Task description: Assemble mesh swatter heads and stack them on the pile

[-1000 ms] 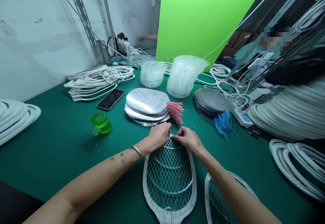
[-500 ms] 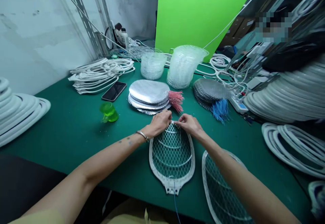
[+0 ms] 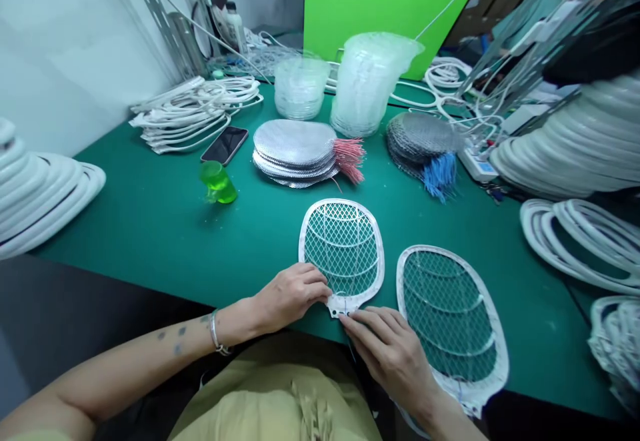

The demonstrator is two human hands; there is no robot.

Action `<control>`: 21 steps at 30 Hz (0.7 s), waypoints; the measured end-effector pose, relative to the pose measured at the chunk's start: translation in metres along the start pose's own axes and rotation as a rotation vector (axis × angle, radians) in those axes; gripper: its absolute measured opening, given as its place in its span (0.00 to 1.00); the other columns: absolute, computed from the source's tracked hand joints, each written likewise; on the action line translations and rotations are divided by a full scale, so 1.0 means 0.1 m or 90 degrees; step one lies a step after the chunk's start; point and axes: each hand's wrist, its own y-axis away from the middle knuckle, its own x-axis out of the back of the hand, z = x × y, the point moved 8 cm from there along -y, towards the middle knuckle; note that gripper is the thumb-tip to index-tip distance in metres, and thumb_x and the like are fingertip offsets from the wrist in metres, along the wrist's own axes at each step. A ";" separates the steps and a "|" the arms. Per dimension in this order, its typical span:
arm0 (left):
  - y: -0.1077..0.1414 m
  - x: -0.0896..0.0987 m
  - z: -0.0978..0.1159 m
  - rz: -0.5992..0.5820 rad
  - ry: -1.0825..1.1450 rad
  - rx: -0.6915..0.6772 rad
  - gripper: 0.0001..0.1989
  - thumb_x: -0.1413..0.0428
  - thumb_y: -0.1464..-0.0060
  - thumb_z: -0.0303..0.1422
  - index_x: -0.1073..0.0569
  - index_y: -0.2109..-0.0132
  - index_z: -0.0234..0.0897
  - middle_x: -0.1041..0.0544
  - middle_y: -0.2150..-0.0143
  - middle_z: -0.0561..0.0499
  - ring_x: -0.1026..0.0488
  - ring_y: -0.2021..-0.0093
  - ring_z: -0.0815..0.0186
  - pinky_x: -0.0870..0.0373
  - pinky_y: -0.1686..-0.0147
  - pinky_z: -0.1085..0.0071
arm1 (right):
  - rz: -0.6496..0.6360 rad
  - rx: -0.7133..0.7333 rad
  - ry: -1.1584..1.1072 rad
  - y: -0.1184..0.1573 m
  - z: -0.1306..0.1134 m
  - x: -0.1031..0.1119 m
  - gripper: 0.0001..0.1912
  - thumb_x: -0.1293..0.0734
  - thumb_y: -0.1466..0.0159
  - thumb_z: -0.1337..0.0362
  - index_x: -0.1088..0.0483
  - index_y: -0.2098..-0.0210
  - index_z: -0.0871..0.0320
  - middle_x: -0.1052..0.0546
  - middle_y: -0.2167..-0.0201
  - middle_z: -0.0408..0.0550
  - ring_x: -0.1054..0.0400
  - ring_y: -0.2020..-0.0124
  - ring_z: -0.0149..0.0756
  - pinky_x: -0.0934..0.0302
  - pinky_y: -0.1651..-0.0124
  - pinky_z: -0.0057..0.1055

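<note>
A white bug-zapper racket frame (image 3: 302,231) with metal mesh lies flat near the table's front edge. My left hand (image 3: 293,296) has its fingers closed on the rim at lower left, beside the neck. At the neck tab, my right hand (image 3: 390,348) has its fingers pressed together over the thin blue wire (image 3: 351,351) that hangs below; its thumb is hidden. A second racket frame (image 3: 403,281) with mesh lies just right, partly behind my right hand and wrist.
Behind the frames sit stacked silver mesh sheets (image 3: 295,141) with red wires and darker mesh sheets (image 3: 420,136) with blue wires. A green cup (image 3: 219,182) and a phone (image 3: 225,144) lie left. Stacks of white frames (image 3: 55,194) and clear plastic pieces (image 3: 370,81) stand around.
Both hands have moved from the frame's far top end down to its neck end. The view has tilted downward, and more of the second frame shows.
</note>
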 end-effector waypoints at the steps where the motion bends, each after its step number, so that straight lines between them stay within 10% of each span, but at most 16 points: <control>1: -0.01 0.00 0.01 -0.002 -0.011 -0.007 0.10 0.51 0.34 0.30 0.25 0.58 0.35 0.23 0.60 0.48 0.29 0.59 0.66 0.32 0.57 0.70 | -0.012 0.004 0.004 -0.02 0.00 -0.02 0.14 0.38 0.33 0.71 0.28 0.51 0.54 0.21 0.59 0.47 0.29 0.59 0.36 0.39 0.53 0.35; 21: 0.00 -0.02 0.07 -0.047 -0.117 -0.066 0.15 0.55 0.37 0.21 0.26 0.53 0.37 0.26 0.58 0.46 0.30 0.58 0.65 0.30 0.56 0.69 | -0.046 -0.010 -0.013 -0.06 0.03 -0.03 0.12 0.37 0.34 0.70 0.27 0.54 0.55 0.22 0.64 0.45 0.31 0.61 0.35 0.39 0.55 0.35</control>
